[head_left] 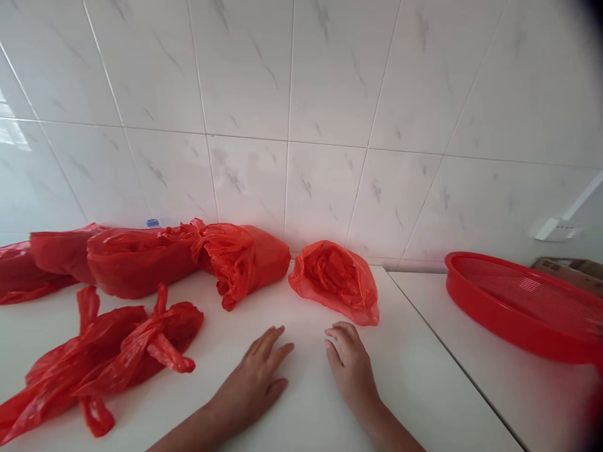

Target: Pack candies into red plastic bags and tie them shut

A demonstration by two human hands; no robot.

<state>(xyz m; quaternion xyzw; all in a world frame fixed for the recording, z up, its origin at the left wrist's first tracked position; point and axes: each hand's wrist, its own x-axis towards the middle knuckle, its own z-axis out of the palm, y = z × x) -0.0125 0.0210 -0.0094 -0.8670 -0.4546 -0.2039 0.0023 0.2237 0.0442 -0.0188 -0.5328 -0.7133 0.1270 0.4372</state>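
My left hand [257, 380] hovers over or rests on the white table [301, 414], fingers apart and holding nothing. My right hand [351, 367] is a little to its right, with fingers slightly curled, thumb apart, and nothing in the grasp. Just beyond the right hand sits a crumpled red plastic bag [334, 279], its mouth folded inward. Left of it a fuller red plastic bag [254, 257] lies against the wall with its top bunched up. Nearer, at the left, are knotted red plastic bags [122, 351] with their handles sticking out. What the bags contain is hidden.
More filled red bags [141, 260] line the wall at the left, with a blue cap [153, 223] showing behind them. Across a seam at the right stands a round red plastic sieve [509, 320]. A cardboard box [570, 276] and a white socket [558, 230] are beyond it.
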